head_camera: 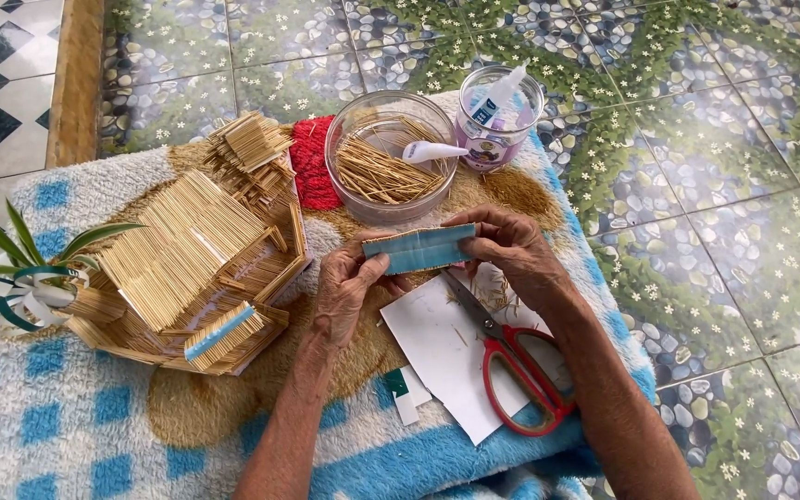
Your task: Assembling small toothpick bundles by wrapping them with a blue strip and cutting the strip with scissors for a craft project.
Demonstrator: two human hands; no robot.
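The person holds a small blue panel [419,248] made of thin sticks laid side by side. Both hands grip it. The left hand [344,289] pinches its left end with thumb and fingers. The right hand [511,252] pinches its right end. The panel is held flat and a little tilted, just above a white sheet of paper [442,356].

Red-handled scissors [511,356] lie on the paper, under the right hand, with the blades shut. A few small paper scraps [406,393] lie near the left arm.

To the left stands a little house [192,268] built of pale sticks. It has a sloped roof and a small piece with a blue edge [221,333] at the front. Behind the hands is a clear round tub [391,153] with loose sticks in it and a white glue tube [432,151] resting across its rim. Just beside it is a smaller clear tub [500,116] with another tube standing in it.

Everything sits on a fluffy towel [94,435] with blue squares. Green leaves of a plant [11,264] poke in from the left. The floor [743,231] around has tiles with pebbles and flowers on them.
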